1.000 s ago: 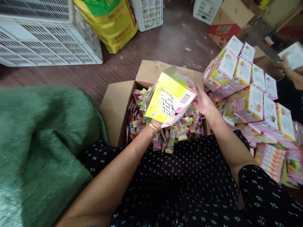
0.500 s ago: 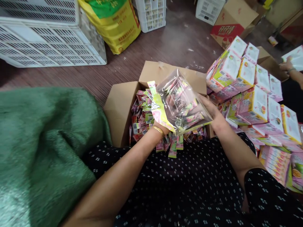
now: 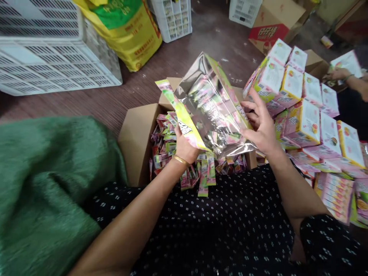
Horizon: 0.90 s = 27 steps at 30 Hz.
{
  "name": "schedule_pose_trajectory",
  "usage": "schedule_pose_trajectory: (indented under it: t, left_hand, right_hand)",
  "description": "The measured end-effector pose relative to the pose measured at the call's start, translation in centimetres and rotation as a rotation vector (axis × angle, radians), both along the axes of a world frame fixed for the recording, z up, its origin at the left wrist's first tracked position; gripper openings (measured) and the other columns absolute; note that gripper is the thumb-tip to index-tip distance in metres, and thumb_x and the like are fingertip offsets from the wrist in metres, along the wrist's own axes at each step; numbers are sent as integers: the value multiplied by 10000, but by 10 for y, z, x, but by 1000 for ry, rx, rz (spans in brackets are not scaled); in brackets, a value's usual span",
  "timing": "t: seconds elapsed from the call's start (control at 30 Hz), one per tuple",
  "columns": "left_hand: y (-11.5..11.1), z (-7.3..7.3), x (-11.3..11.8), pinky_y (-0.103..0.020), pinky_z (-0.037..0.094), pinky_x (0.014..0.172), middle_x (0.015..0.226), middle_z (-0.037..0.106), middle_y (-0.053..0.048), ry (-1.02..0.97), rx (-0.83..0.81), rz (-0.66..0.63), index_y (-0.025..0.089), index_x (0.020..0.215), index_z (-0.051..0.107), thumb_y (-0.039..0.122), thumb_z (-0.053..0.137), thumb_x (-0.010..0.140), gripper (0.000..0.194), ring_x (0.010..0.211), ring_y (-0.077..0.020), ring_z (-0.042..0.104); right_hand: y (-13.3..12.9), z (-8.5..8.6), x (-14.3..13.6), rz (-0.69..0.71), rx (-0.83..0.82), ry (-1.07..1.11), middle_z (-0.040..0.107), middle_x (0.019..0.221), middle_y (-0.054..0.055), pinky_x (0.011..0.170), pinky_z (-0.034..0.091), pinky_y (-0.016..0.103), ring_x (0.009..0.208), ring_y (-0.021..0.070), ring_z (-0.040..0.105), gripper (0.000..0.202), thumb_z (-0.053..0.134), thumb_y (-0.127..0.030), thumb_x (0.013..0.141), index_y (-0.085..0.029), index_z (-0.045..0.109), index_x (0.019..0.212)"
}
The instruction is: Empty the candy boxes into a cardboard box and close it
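Observation:
A clear plastic packaging box (image 3: 211, 103) with printed pink and green panels is tilted between my hands. Sachets show through its transparent side, but whether they lie inside or behind it I cannot tell. My left hand (image 3: 185, 147) grips its lower left printed edge, the fingers partly hidden under it. A green and pink stick sachet (image 3: 165, 90) juts out at the upper left of that edge. On the right side, my right hand (image 3: 260, 124) holds the box with its thumb and fingers. Below stands an open cardboard box (image 3: 138, 143) filled with loose stick sachets (image 3: 165, 147).
Stacked printed boxes (image 3: 306, 122) stand at my right. A green woven sack (image 3: 57, 184) lies at my left. Beyond are a white crate (image 3: 57, 65), a yellow sack (image 3: 135, 38) and a red-printed carton (image 3: 267, 32). Another person's hand (image 3: 339, 73) holds a box at far right.
The clear box has risen and turned, showing more of its side panel. My right hand's fingers have spread along its right edge. The view has shifted slightly.

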<state>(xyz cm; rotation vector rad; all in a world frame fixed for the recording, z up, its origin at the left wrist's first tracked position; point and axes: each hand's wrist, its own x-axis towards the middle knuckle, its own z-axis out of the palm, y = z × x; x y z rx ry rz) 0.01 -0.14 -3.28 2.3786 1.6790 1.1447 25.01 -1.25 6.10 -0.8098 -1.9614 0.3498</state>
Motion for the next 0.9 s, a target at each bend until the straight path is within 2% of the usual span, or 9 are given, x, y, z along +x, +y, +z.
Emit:
schedule_pose_trajectory:
  t: [0.07,0.13,0.2,0.27,0.4,0.53,0.7,0.8,0.9]
  left_hand:
    - [-9,5,0,-726,92,1239,1344,612,-193,115,6,65,170,1297,647,342,622,890,443,1407,-443,421]
    - [-14,6,1,-721,221,1192,1406,552,-232,218,-5,120,158,1312,637,341,712,806,544,1387,-476,419]
    - [-12,4,0,-715,319,1127,1478,471,-250,245,-26,149,166,1357,604,330,728,773,619,1367,-490,421]
    - [-5,2,-3,-680,396,1084,1469,451,-260,168,-33,172,139,1335,602,269,667,787,567,1327,-470,456]
    - [9,4,-14,-567,449,1124,1385,520,-201,-95,125,111,154,1351,578,153,524,831,523,1329,-358,490]
    - [7,18,-17,-491,472,1136,1349,582,-148,-180,298,-8,206,1268,632,305,487,980,338,1297,-283,546]
    - [9,28,-19,-472,515,1099,1240,681,-142,-248,368,-140,171,1152,693,477,557,967,383,1230,-280,612]
    - [12,31,-27,-531,516,1076,1125,728,-137,-204,244,-203,171,963,754,522,562,933,401,1173,-315,635]
    - [7,36,-30,-531,541,1029,1008,746,-106,-186,-50,-400,191,917,778,483,541,915,377,1053,-297,669]
  right_hand:
    - [-4,3,5,-65,170,-31,502,1517,91,1148,497,552,1375,332,534,852,656,-312,760,-288,411,1576]
    - [-11,5,6,-119,329,-93,475,1534,65,1197,437,601,1441,367,459,728,675,-317,746,-310,560,1465]
    - [-18,5,5,-129,433,-140,459,1542,34,1213,418,613,1452,377,443,646,684,-316,745,-344,629,1388]
    - [-22,4,5,-125,476,-146,453,1545,11,1213,423,605,1446,373,450,616,680,-328,752,-376,645,1365]
    - [-18,5,14,-164,450,-86,429,1566,38,1201,409,644,1473,400,403,677,683,-390,752,-348,603,1423]
    - [-11,7,20,-169,411,-34,455,1550,56,1230,341,664,1481,388,395,671,666,-442,776,-319,593,1432]
    - [-10,7,15,-75,320,29,470,1549,69,1229,351,643,1472,358,415,679,630,-493,807,-295,581,1455]
    - [-8,6,14,-25,330,43,475,1546,60,1234,339,635,1472,355,416,667,633,-514,810,-305,596,1442]
    - [-5,3,15,-11,350,31,478,1542,56,1228,345,635,1467,359,422,670,646,-553,799,-311,613,1422]
